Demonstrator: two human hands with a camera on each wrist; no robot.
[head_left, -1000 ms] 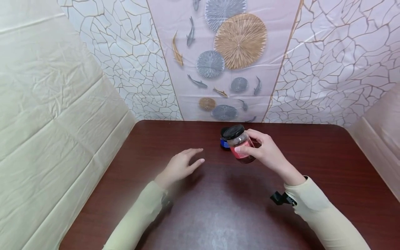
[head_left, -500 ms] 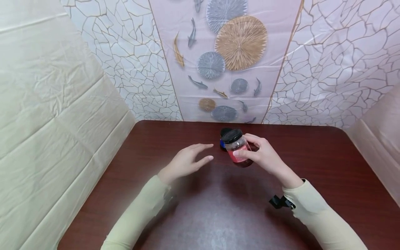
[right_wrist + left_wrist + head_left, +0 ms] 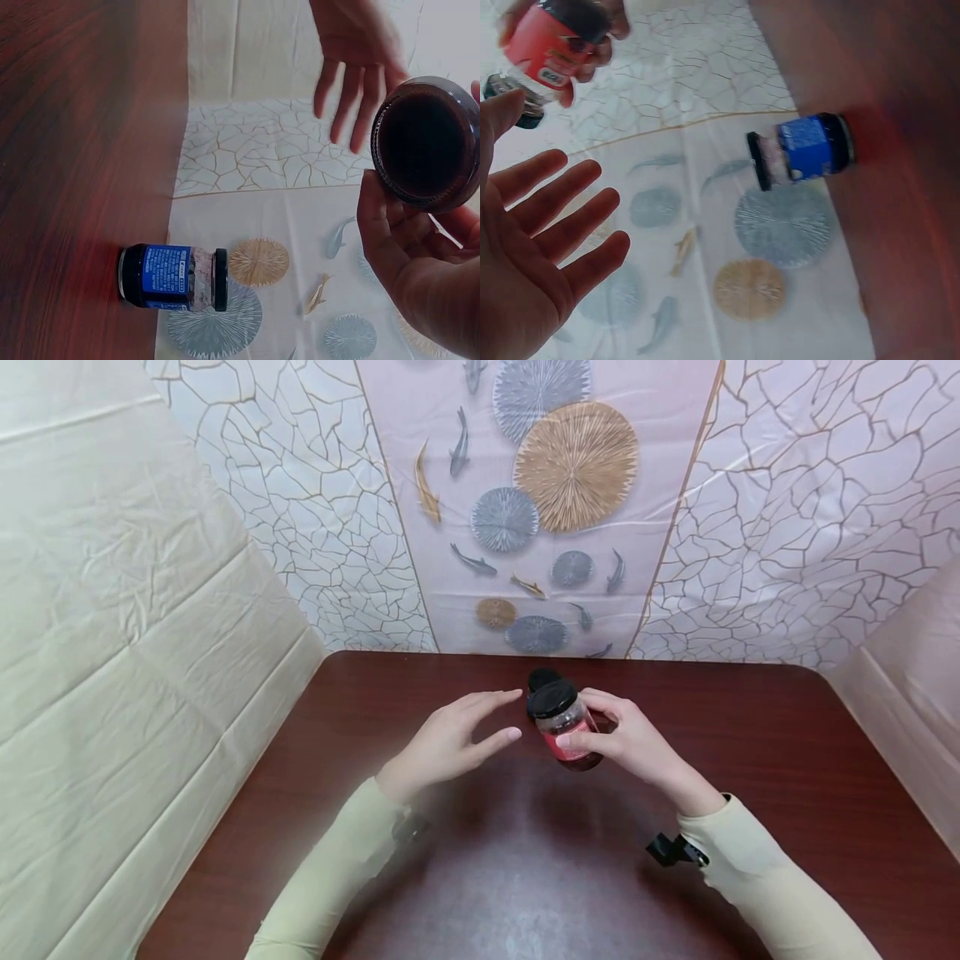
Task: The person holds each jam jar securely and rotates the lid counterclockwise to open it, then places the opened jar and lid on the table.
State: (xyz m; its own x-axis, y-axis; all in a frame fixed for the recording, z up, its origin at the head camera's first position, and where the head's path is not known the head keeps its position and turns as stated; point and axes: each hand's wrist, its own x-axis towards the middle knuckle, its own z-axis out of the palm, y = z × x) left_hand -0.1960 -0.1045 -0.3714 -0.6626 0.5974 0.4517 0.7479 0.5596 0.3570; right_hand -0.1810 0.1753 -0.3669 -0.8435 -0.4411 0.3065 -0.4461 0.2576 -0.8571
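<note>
My right hand (image 3: 630, 739) grips a glass jar (image 3: 564, 727) with a red label and black lid around its body. The jar is held above the table, tilted so its lid leans left. Its dark round base (image 3: 424, 142) faces the camera in the right wrist view. My left hand (image 3: 450, 743) is held in the air just left of the jar, fingers extended and thumb apart, with nothing in it. Behind the red jar stands a second jar with a blue label (image 3: 806, 148) and a black lid, mostly hidden in the head view.
A dark red-brown table (image 3: 750, 735) lies beneath both hands. Along its back edge hangs a patterned cloth (image 3: 532, 568) with fish and round motifs. A plain pale cloth (image 3: 150, 610) rises along the left side.
The red-labelled jar has come a little lower and left in my right hand, now covering more of the blue-labelled jar. My left hand has moved right, nearer the jar.
</note>
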